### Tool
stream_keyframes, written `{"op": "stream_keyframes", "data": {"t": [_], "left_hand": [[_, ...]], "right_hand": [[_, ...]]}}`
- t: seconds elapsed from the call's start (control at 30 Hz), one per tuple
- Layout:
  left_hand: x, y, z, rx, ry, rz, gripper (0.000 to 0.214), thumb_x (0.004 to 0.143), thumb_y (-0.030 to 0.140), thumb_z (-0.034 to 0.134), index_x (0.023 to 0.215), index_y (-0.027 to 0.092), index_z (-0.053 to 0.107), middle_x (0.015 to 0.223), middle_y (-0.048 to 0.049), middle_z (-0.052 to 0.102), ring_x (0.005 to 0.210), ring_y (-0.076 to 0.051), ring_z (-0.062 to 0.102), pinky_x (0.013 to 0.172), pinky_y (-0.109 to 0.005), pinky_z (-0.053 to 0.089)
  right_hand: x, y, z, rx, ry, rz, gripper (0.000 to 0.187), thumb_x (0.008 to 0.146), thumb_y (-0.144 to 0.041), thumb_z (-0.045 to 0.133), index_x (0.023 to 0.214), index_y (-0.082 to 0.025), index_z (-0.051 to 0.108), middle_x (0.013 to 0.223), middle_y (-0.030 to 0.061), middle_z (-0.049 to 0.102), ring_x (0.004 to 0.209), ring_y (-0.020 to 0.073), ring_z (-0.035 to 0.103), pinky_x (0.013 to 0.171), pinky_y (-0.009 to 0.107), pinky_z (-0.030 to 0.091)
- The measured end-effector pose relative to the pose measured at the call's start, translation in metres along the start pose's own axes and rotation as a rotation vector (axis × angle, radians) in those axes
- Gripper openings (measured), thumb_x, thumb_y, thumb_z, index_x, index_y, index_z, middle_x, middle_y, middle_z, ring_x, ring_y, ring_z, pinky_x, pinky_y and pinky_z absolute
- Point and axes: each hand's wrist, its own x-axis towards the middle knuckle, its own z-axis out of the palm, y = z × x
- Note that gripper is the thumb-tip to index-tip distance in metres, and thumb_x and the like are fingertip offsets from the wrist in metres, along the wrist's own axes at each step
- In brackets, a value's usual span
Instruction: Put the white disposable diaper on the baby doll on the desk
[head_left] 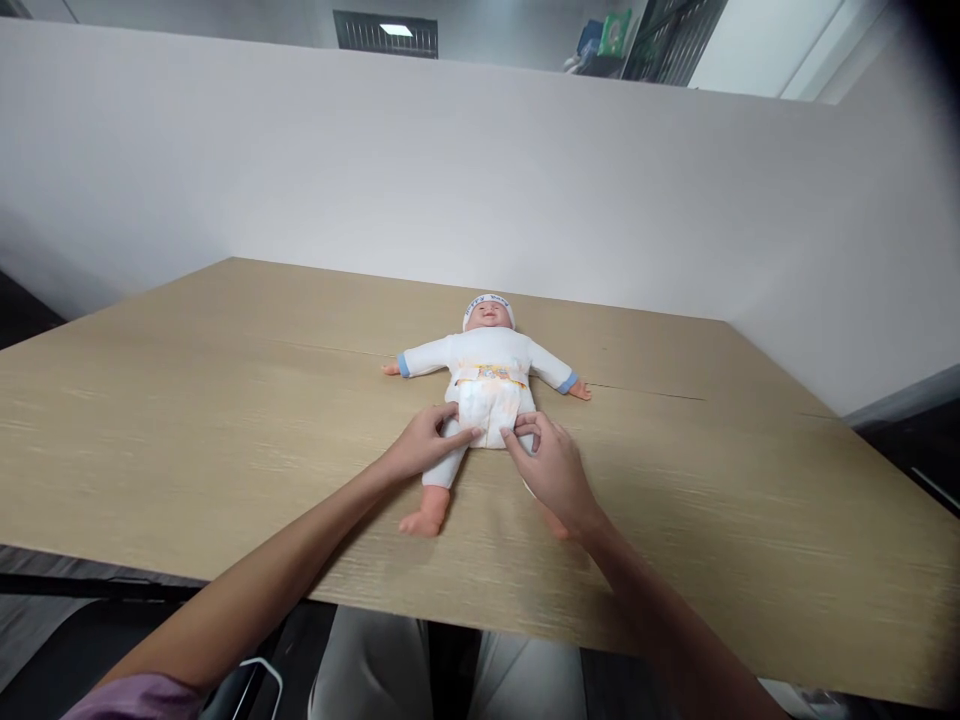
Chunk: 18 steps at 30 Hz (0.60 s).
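Note:
A baby doll [491, 345] in a white suit with blue cuffs lies on its back, arms spread and head away from me. Round its hips, over the suit, is a white diaper [487, 400] with an orange-patterned waistband. My left hand [421, 442] is closed at the diaper's left leg edge, thumb on its front and fingers by the doll's thigh. On the other side, my right hand [553, 462] pinches the right leg edge between thumb and fingers. It hides much of the doll's leg on that side; the fingertips of both hands are partly covered.
The doll lies on a wooden table [225, 400] with a thin seam across it. A pale partition [450, 170] rises behind the table's far edge. Beyond it stand a green package [615, 33] and dark racks. My legs are below the near edge.

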Motion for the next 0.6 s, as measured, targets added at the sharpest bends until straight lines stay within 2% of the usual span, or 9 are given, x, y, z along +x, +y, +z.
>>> {"op": "stream_keyframes", "data": {"t": [0.17, 0.3, 0.37, 0.47, 0.53, 0.6], "left_hand": [[0.001, 0.001, 0.001, 0.005, -0.002, 0.025, 0.039, 0.085, 0.055, 0.073, 0.095, 0.018, 0.077, 0.082, -0.0035, 0.071, 0.086, -0.026, 0.063, 0.079, -0.035, 0.052], [0.002, -0.002, 0.001, -0.026, -0.025, 0.013, 0.04, 0.087, 0.055, 0.072, 0.102, 0.018, 0.078, 0.095, -0.0048, 0.076, 0.092, -0.028, 0.066, 0.085, -0.038, 0.053], [0.003, -0.004, 0.001, -0.086, -0.041, -0.017, 0.041, 0.087, 0.055, 0.073, 0.106, 0.019, 0.078, 0.105, -0.0067, 0.078, 0.099, -0.029, 0.067, 0.091, -0.04, 0.053], [0.003, -0.005, 0.0, -0.247, -0.056, -0.072, 0.044, 0.086, 0.055, 0.075, 0.11, 0.018, 0.078, 0.116, -0.0105, 0.078, 0.107, -0.031, 0.068, 0.096, -0.043, 0.053], [0.003, -0.005, -0.001, -0.311, -0.064, -0.108, 0.049, 0.085, 0.059, 0.075, 0.111, 0.018, 0.078, 0.111, -0.012, 0.078, 0.105, -0.031, 0.069, 0.092, -0.043, 0.055], [0.003, -0.005, -0.002, -0.287, -0.036, -0.116, 0.053, 0.084, 0.064, 0.074, 0.107, 0.017, 0.077, 0.099, -0.0113, 0.077, 0.096, -0.029, 0.07, 0.082, -0.04, 0.057]], "right_hand": [[0.0, -0.005, 0.0, -0.152, -0.017, -0.082, 0.025, 0.098, -0.046, 0.064, 0.086, -0.025, 0.067, 0.087, 0.0046, 0.077, 0.085, 0.0275, 0.065, 0.079, 0.039, 0.042], [0.001, 0.0, 0.006, -0.163, -0.031, -0.144, 0.029, 0.099, -0.045, 0.062, 0.08, -0.023, 0.067, 0.088, 0.0059, 0.075, 0.09, 0.028, 0.062, 0.083, 0.039, 0.042], [0.004, 0.006, 0.007, -0.073, -0.033, -0.107, 0.028, 0.097, -0.046, 0.063, 0.082, -0.023, 0.068, 0.09, 0.005, 0.075, 0.089, 0.0262, 0.062, 0.083, 0.038, 0.044], [0.008, 0.013, 0.005, 0.093, -0.058, 0.002, 0.031, 0.093, -0.052, 0.064, 0.087, -0.023, 0.072, 0.087, 0.0029, 0.074, 0.08, 0.0228, 0.061, 0.071, 0.034, 0.045], [0.009, 0.014, 0.002, 0.178, -0.089, 0.07, 0.036, 0.092, -0.057, 0.065, 0.089, -0.022, 0.075, 0.083, 0.0021, 0.073, 0.073, 0.0211, 0.06, 0.063, 0.032, 0.042], [0.008, 0.012, -0.002, 0.191, -0.081, 0.084, 0.036, 0.091, -0.057, 0.066, 0.09, -0.022, 0.077, 0.082, 0.0021, 0.073, 0.071, 0.0208, 0.059, 0.063, 0.032, 0.042]]}}
